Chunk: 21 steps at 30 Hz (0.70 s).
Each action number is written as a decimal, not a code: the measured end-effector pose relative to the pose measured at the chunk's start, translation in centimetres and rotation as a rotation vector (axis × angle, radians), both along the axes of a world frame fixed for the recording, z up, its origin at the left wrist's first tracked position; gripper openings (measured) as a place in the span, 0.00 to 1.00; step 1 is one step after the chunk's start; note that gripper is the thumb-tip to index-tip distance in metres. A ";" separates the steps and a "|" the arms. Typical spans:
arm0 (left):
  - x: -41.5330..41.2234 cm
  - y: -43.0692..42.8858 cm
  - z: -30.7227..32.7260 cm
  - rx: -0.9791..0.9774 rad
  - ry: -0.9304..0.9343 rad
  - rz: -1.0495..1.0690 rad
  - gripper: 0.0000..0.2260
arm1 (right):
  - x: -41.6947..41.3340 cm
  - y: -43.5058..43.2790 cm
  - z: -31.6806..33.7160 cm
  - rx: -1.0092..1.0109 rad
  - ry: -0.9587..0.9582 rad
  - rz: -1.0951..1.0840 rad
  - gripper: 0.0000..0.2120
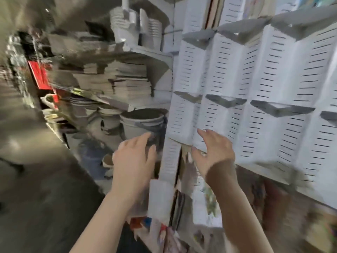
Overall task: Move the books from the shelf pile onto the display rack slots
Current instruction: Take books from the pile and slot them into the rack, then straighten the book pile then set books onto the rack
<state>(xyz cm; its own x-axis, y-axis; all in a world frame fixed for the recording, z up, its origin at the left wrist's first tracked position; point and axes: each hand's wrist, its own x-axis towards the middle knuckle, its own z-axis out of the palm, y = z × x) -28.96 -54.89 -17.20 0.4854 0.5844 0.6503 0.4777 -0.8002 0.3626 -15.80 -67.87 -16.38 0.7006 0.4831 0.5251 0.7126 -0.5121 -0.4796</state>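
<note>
At the lower left corner of the display rack [255, 84] we have both hands raised and empty. Our left hand [135, 157] is spread, fingers loose, holding nothing and hovering in front of a grey bucket [142, 125]. Our right hand [213, 152] is open too, its fingertips [200, 132] at or just short of a lower slot's front panel; the blur keeps us from telling whether they touch. Neither hand has a book.

Above and to the left, the shelf pile of books [125, 79] sits on its shelf, well apart from our hands and still stacked high. Across the rack, the lower slots look mostly unfilled, while some upper slots seem to hold something, though we cannot make out what. We judge the task to be early or midway: plenty of books remain to carry, and many slots still wait.
</note>
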 end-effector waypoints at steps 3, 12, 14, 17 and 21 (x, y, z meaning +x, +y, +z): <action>-0.9 9.1 0.9 0.061 0.123 0.036 0.26 | -0.6 8.9 1.0 0.002 0.028 0.026 0.25; 5.0 29.8 2.0 0.070 0.177 0.063 0.21 | 5.1 30.1 1.0 0.082 -0.047 0.061 0.24; 7.3 33.8 1.9 0.101 0.159 0.070 0.22 | 7.4 34.6 1.0 0.053 -0.048 0.061 0.24; 11.7 41.7 3.0 0.123 0.152 0.089 0.29 | 12.3 43.2 2.5 0.059 -0.019 0.090 0.24; 16.0 50.8 5.3 0.144 0.143 0.127 0.31 | 17.4 52.2 5.1 0.108 -0.017 0.101 0.24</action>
<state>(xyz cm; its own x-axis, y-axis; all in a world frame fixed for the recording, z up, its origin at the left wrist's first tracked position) -12.98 -4.06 -11.93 0.5071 0.5527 0.6614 0.6160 -0.7691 0.1704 1.58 -15.66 -11.30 0.6417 0.4910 0.5892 0.7665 -0.3837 -0.5150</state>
